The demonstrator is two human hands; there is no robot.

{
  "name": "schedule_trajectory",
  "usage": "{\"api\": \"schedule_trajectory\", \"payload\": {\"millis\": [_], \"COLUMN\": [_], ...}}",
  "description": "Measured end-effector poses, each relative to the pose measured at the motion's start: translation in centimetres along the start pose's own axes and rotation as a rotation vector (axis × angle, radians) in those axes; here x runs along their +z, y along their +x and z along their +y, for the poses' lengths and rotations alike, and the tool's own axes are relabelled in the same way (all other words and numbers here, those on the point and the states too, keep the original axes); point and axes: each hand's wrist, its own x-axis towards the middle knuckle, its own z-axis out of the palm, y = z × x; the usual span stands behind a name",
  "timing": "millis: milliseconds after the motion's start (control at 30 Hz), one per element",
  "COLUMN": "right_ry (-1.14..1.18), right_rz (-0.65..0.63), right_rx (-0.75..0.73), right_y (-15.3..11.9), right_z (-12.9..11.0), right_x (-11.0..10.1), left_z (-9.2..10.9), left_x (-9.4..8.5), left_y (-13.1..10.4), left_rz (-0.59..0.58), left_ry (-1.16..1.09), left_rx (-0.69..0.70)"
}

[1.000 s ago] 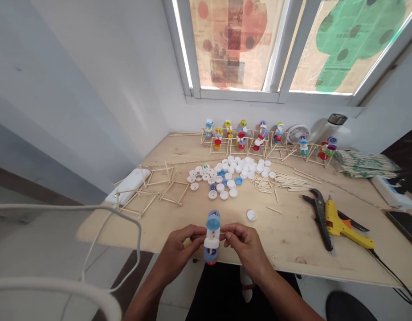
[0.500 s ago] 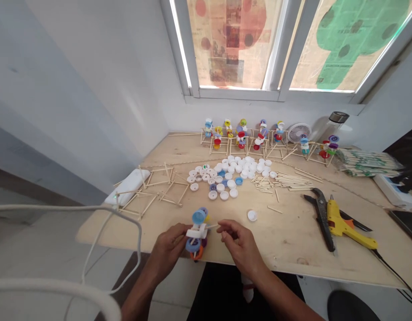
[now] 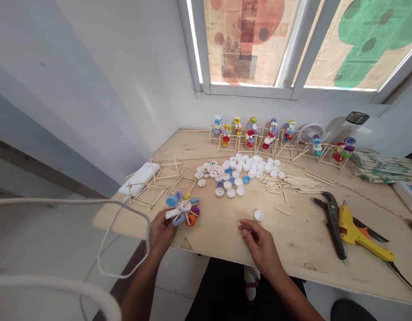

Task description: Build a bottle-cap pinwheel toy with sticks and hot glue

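My left hand (image 3: 161, 234) is closed on a bottle-cap wheel (image 3: 185, 206) above the table's left front. Coloured caps sit on sticks round a white hub cap, and the wheel's face is turned up towards me. Some of my left fingers are hidden behind it. Over the front of the table, my right hand (image 3: 261, 245) holds nothing that I can see, its fingers loosely bent and apart from the thumb. Just beyond its fingertips lies a single white bottle cap (image 3: 258, 216).
Several white and blue caps (image 3: 240, 191) and short sticks (image 3: 302, 183) lie mid-table. Stick frames (image 3: 148, 196) and a white power bank (image 3: 140, 178) are at left, with a white cable (image 3: 148, 240) looping nearby. Pliers (image 3: 333, 223) and a yellow glue gun (image 3: 351, 229) lie right. Finished wheels (image 3: 250, 138) stand behind.
My left hand has carried the wheel leftward and away from me, turning its face up. My right hand has drawn off the wheel's stick to the right. The view has shifted slightly.
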Motion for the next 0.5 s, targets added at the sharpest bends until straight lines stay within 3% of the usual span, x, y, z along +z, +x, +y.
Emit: {"api": "schedule_trajectory", "payload": {"millis": [367,500], "right_ry": [-0.005,0.009], "right_rz": [-0.022,-0.002], "right_rx": [-0.025,-0.061], "right_y": [-0.4,-0.5], "right_z": [0.4,0.3], "right_x": [0.0,0.0], "left_z": [-0.2,-1.6], "left_x": [-0.1,-0.2], "left_y": [1.1,1.1], "left_rz": [0.099,0.097], "left_ry": [0.288,0.317], "left_rx": [0.113,0.088]}}
